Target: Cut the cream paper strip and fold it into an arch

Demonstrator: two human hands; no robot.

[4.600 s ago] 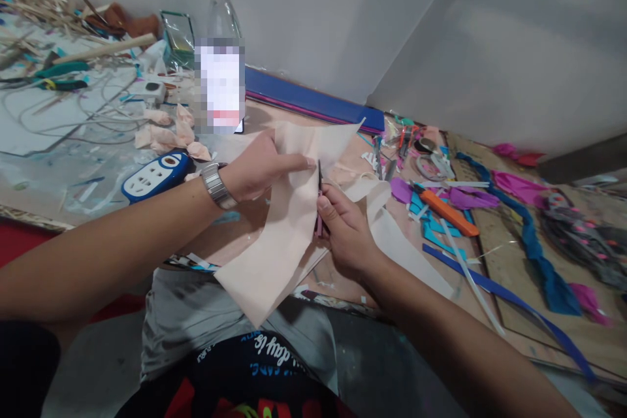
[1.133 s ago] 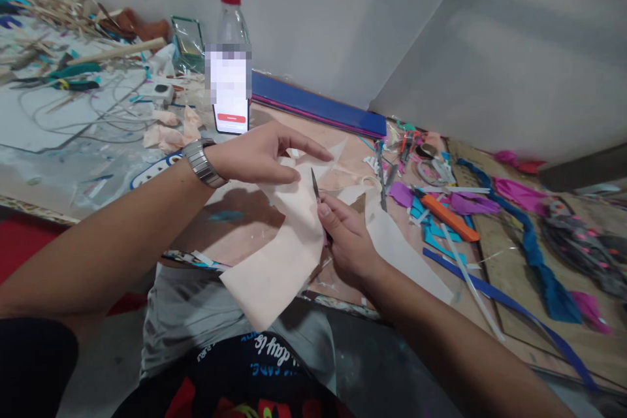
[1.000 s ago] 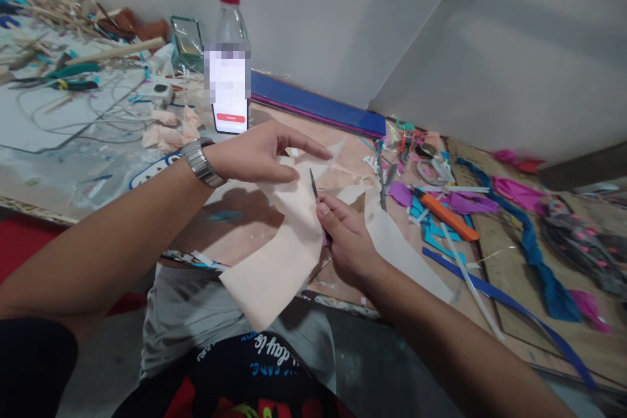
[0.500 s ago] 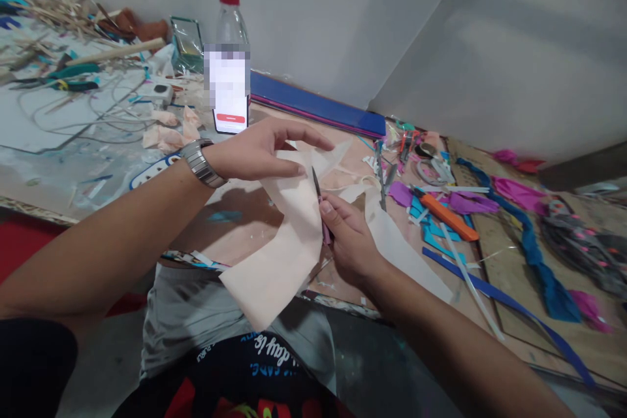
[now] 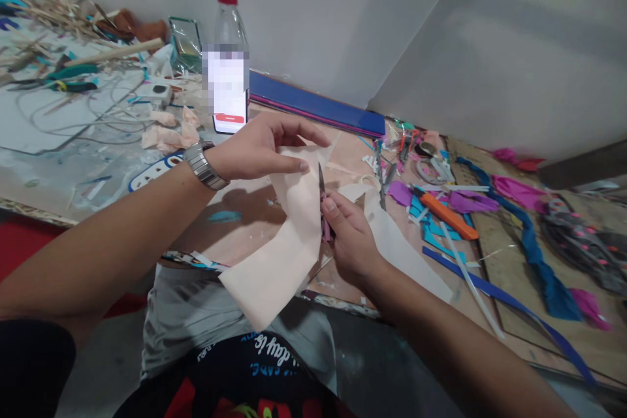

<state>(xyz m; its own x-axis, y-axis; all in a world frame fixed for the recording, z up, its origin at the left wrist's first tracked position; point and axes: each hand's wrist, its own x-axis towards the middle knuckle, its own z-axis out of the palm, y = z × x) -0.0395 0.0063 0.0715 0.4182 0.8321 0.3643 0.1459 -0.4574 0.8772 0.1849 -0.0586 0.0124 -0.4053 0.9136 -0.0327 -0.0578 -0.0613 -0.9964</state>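
A pale cream sheet of paper (image 5: 294, 228) hangs over the table's front edge, its lower corner above my lap. My left hand (image 5: 272, 150), with a metal watch on the wrist, pinches its upper part between thumb and fingers. In my right hand (image 5: 350, 235) is a pair of scissors (image 5: 322, 179) with purplish handles. Their dark blade points up along the sheet's right edge; most of the handles are hidden by my fingers. Behind my right wrist lies another pale strip (image 5: 396, 241) on the table.
A phone (image 5: 229, 95) leans against a red-capped bottle (image 5: 228, 13) at the back. Pliers (image 5: 73, 77) and thin sticks lie left. An orange utility knife (image 5: 448, 214), coloured scraps and a blue strip (image 5: 509, 307) lie right. A blue board (image 5: 318, 101) sits along the wall.
The piece of paper that stuck out right of my left fingers has shifted and shows less. The scissors have moved slightly right, their tip now apart from my left thumb.
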